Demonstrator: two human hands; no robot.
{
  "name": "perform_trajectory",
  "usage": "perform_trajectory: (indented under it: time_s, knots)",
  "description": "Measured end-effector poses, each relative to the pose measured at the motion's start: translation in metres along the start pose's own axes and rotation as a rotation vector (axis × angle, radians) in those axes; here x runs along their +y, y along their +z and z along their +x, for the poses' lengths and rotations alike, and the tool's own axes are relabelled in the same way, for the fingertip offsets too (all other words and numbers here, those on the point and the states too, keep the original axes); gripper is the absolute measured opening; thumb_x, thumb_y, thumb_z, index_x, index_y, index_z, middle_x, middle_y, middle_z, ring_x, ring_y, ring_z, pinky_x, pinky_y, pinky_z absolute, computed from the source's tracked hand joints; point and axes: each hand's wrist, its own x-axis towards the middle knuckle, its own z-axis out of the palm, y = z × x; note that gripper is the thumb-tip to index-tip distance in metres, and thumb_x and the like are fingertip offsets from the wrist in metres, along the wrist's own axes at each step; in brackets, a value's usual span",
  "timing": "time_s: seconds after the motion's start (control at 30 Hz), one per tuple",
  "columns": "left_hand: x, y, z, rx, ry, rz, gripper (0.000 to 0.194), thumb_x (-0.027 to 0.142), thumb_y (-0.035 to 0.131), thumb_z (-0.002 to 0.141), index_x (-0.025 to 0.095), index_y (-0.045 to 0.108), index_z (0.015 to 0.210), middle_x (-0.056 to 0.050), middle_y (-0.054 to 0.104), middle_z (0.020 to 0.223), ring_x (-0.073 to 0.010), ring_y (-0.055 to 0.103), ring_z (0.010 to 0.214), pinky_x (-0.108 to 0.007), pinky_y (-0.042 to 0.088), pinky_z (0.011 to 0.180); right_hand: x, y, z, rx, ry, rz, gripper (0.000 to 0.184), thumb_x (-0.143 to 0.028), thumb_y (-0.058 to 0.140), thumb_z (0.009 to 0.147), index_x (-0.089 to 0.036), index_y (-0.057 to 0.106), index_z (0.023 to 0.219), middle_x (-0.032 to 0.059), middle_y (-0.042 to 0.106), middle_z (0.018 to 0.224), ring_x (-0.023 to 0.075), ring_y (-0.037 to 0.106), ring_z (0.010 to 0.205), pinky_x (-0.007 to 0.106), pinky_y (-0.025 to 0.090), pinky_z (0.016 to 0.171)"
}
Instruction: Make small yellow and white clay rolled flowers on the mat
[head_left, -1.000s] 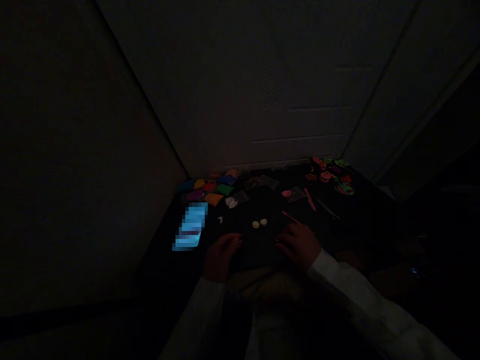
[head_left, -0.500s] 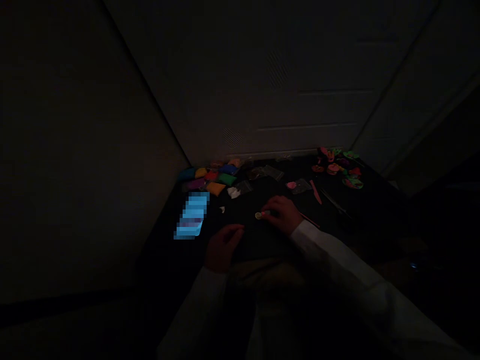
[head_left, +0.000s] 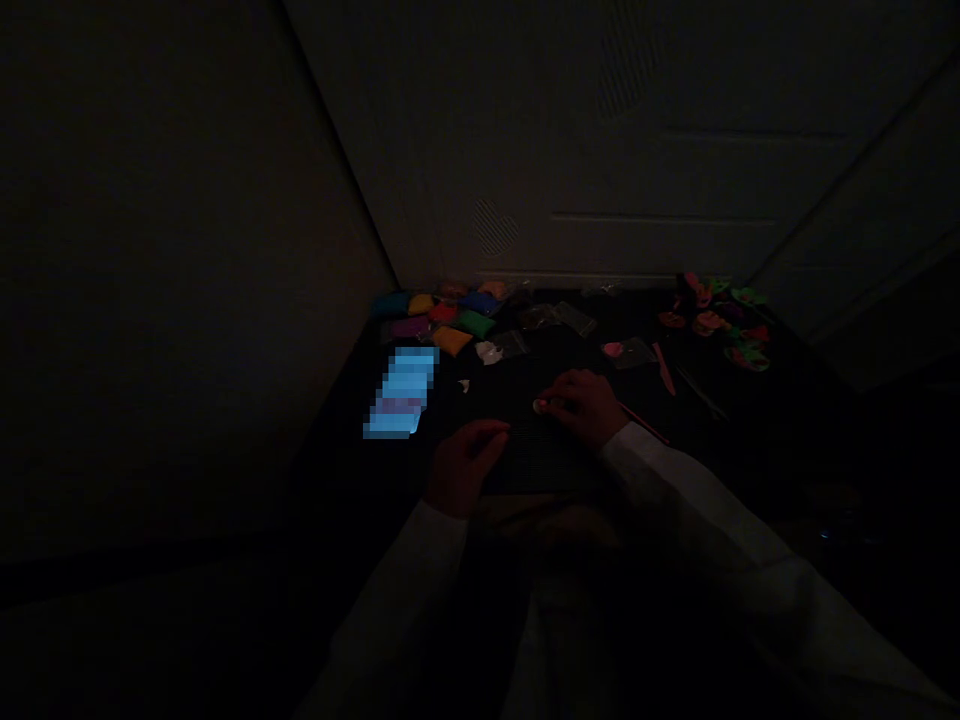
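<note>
In the dim light my right hand [head_left: 585,408] is closed, its thumb and fingertips pinching at a small pale round piece [head_left: 538,406] low over the dark table. A bit of pink shows at those fingertips. My left hand [head_left: 463,468] lies to the left and nearer to me, thumb and fingers drawn together in a loose pinch. Whatever is between them, if anything, is too dark to make out. Under the right wrist runs a thin reddish stick [head_left: 646,424]. A small white scrap [head_left: 464,385] lies beyond the left hand.
A lit phone [head_left: 403,392], its screen blurred, lies at the left. Bags of coloured clay-like material [head_left: 451,340] crowd the back left. Behind the right hand are a bag with a pink lump [head_left: 613,349], a pink plastic knife [head_left: 664,370] and colourful flower-like pieces [head_left: 709,322].
The view has shifted, so the whole table sits higher and further right. Both hands keep nearly the same place and pose on the table, the right one still at the small round piece.
</note>
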Motion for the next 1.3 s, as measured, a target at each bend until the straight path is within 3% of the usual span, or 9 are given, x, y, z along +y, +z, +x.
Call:
perform_trajectory:
  time_s: [0.33, 0.5, 0.73, 1.0, 1.2, 1.3]
  knots:
    - [0.010, 0.001, 0.001, -0.018, 0.003, -0.042, 0.022, 0.034, 0.059, 0.069, 0.019, 0.067, 0.082, -0.004, 0.067, 0.087, -0.0183, 0.057, 0.086, -0.029, 0.041, 0.081, -0.016, -0.014, -0.014, 0.058, -0.028, 0.070, 0.024, -0.034, 0.049, 0.082, -0.022, 0.065, 0.095, 0.0046, 0.061, 0.093, 0.0162, 0.053, 0.088, 0.033, 0.040, 0.079]
    - [0.026, 0.016, -0.004, -0.140, 0.005, -0.154, 0.023, 0.035, 0.057, 0.071, 0.020, 0.068, 0.086, -0.002, 0.066, 0.092, -0.0164, 0.057, 0.086, -0.026, 0.042, 0.078, -0.038, -0.032, -0.043, 0.192, -0.064, 0.248, 0.021, -0.031, 0.052, 0.080, -0.024, 0.062, 0.097, 0.0037, 0.059, 0.096, 0.0160, 0.053, 0.093, 0.036, 0.040, 0.085]
    - [0.036, 0.035, -0.017, -0.228, -0.122, -0.377, 0.025, 0.038, 0.057, 0.070, 0.018, 0.068, 0.080, -0.003, 0.065, 0.084, -0.0141, 0.056, 0.074, -0.026, 0.044, 0.067, -0.051, -0.042, -0.057, 0.296, -0.102, 0.199, 0.020, -0.029, 0.054, 0.078, -0.025, 0.063, 0.096, 0.0041, 0.059, 0.094, 0.0170, 0.052, 0.092, 0.036, 0.041, 0.083]
    - [0.040, 0.043, -0.021, -0.190, -0.333, -0.702, 0.018, 0.026, 0.070, 0.057, 0.016, 0.062, 0.071, -0.002, 0.064, 0.075, -0.0121, 0.057, 0.073, -0.025, 0.045, 0.069, -0.051, -0.044, -0.070, 0.341, -0.059, 0.214, 0.026, -0.029, 0.059, 0.075, -0.025, 0.059, 0.100, 0.0052, 0.057, 0.095, 0.0185, 0.052, 0.092, 0.036, 0.044, 0.079]
    - [0.036, 0.038, -0.020, -0.117, -0.382, -0.761, 0.030, 0.016, 0.073, 0.052, 0.017, 0.061, 0.079, 0.001, 0.063, 0.072, -0.0081, 0.058, 0.069, -0.019, 0.043, 0.063, -0.034, -0.048, -0.090, 0.375, 0.037, 0.199, 0.023, -0.026, 0.058, 0.075, -0.024, 0.059, 0.099, 0.0058, 0.056, 0.096, 0.0193, 0.053, 0.091, 0.038, 0.045, 0.078]
    - [0.032, 0.034, -0.017, -0.062, -0.376, -0.770, 0.026, 0.017, 0.074, 0.050, 0.015, 0.062, 0.074, 0.002, 0.062, 0.067, -0.0067, 0.057, 0.064, -0.017, 0.043, 0.061, -0.025, -0.047, -0.096, 0.397, 0.088, 0.199, 0.022, -0.026, 0.057, 0.075, -0.024, 0.059, 0.097, 0.0062, 0.056, 0.096, 0.0201, 0.054, 0.091, 0.039, 0.046, 0.077]
